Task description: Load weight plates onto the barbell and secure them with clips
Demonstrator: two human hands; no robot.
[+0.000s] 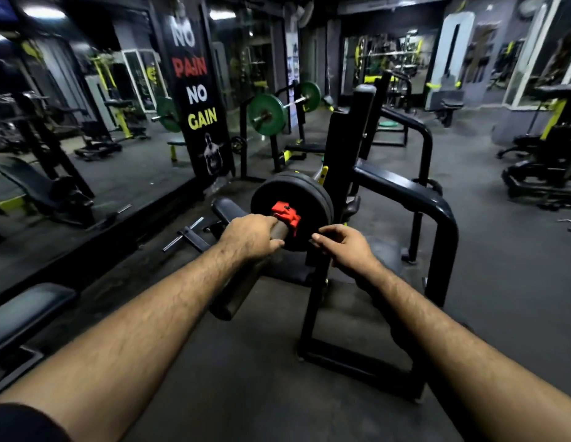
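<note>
The barbell sleeve (279, 230) points toward me from a black rack, and its near end runs under my left forearm. Black weight plates (290, 194) sit stacked on it. A red clip (286, 214) is on the sleeve, right against the outer plate. My left hand (250, 236) lies over the sleeve just behind the clip, fingers curled around the bar and fingertips at the clip. My right hand (341, 245) hovers at the plates' lower right edge, fingers loosely curled, holding nothing.
The black rack frame (415, 199) rises to the right of the plates. A bench pad (228, 208) lies left of them, another pad (29, 311) at lower left. A second barbell with green plates (266, 113) stands on a rack farther back. Dark rubber floor surrounds me.
</note>
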